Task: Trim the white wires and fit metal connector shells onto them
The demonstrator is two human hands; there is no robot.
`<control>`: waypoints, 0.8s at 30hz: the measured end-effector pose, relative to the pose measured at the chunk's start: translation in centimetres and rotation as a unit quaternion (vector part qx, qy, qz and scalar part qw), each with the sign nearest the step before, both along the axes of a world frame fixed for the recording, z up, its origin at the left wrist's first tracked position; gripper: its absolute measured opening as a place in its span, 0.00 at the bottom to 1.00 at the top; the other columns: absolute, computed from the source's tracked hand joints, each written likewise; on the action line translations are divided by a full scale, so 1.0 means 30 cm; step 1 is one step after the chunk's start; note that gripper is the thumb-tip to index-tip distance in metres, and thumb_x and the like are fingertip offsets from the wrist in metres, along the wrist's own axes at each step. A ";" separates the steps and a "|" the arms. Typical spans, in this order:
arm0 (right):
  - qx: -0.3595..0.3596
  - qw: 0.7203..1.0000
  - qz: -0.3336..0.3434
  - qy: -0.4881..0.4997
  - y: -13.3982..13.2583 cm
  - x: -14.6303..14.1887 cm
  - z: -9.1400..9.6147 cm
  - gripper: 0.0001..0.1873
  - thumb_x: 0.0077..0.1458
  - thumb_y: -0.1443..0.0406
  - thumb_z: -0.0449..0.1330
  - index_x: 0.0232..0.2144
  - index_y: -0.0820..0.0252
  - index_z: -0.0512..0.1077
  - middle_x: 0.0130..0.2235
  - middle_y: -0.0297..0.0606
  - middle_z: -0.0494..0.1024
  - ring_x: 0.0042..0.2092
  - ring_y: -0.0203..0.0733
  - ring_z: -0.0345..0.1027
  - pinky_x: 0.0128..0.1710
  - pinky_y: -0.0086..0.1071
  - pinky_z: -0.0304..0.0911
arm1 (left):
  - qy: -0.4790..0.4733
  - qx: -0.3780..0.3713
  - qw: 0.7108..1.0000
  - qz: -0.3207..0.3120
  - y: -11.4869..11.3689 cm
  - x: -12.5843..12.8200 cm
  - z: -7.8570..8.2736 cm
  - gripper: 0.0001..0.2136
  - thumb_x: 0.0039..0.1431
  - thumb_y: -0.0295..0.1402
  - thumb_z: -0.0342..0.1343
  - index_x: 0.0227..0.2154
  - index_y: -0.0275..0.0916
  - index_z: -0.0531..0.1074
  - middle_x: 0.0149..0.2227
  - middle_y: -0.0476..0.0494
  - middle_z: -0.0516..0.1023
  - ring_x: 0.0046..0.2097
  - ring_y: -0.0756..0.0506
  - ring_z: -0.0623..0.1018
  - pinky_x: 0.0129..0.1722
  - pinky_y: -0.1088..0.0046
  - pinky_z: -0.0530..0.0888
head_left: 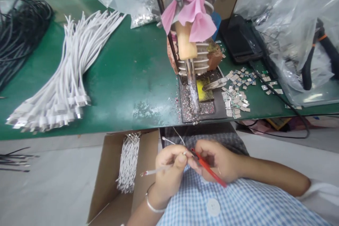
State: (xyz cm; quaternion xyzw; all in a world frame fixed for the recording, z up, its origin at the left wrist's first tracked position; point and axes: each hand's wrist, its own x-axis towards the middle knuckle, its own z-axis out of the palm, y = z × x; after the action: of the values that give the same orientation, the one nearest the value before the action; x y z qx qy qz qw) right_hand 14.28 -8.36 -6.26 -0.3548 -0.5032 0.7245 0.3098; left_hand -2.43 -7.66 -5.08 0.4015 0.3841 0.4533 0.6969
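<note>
In front of the checked apron, my left hand (169,169) is closed on a thin white cable (154,172). One cable end, with reddish wire tips, sticks out to the left of the hand. A small pale piece shows at the left thumb and fingertip. My right hand (224,159) grips a small red-handled hand tool (210,172), apparently pliers or cutters. Its dark head points at the left fingertips; fingers partly hide the jaws, so whether they touch the cable is unclear. Another white cable end (169,141) extends beyond the hands near the table edge.
A soldering iron (187,44) slants down over a dark tray (219,107) with a yellow sponge. Small metal connectors (237,104) lie to its right, near a phone (241,39). White cables (76,60) and black cables (21,35) lie left. Below stands a cardboard box (102,183).
</note>
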 end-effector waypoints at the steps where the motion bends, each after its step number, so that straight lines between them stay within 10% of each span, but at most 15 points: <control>1: -0.033 0.999 0.000 0.025 -0.003 -0.008 -0.002 0.13 0.46 0.65 0.60 0.28 0.56 0.57 0.23 0.24 0.63 0.23 0.27 0.53 0.22 0.23 0.51 | 0.017 0.005 1.000 0.009 -0.003 0.000 -0.006 0.09 0.60 0.40 0.59 0.31 0.40 0.77 0.20 0.49 0.78 0.20 0.51 0.74 0.25 0.75 0.75; 9: -0.100 0.992 0.013 0.069 -0.002 0.000 -0.002 0.12 0.45 0.68 0.60 0.27 0.57 0.57 0.23 0.23 0.60 0.22 0.26 0.50 0.20 0.21 0.49 | 0.043 -0.009 0.999 0.032 -0.010 0.011 -0.012 0.10 0.61 0.40 0.58 0.33 0.38 0.76 0.20 0.49 0.78 0.21 0.51 0.74 0.25 0.76 0.74; 24: 0.328 0.910 -0.010 -0.255 0.037 0.082 -0.037 0.09 0.56 0.64 0.53 0.25 0.57 0.59 0.19 0.28 0.64 0.21 0.32 0.52 0.23 0.27 0.47 | -0.012 -0.017 1.000 0.021 0.010 0.020 0.011 0.09 0.63 0.37 0.56 0.30 0.38 0.75 0.16 0.54 0.71 0.18 0.55 0.67 0.22 0.82 0.66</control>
State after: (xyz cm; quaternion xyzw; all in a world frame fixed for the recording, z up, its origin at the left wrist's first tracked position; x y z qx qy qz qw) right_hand 16.73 -7.26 -7.37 -0.4111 -0.7707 0.4007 0.2766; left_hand -1.84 -7.37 -4.75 0.3760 0.3917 0.4664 0.6983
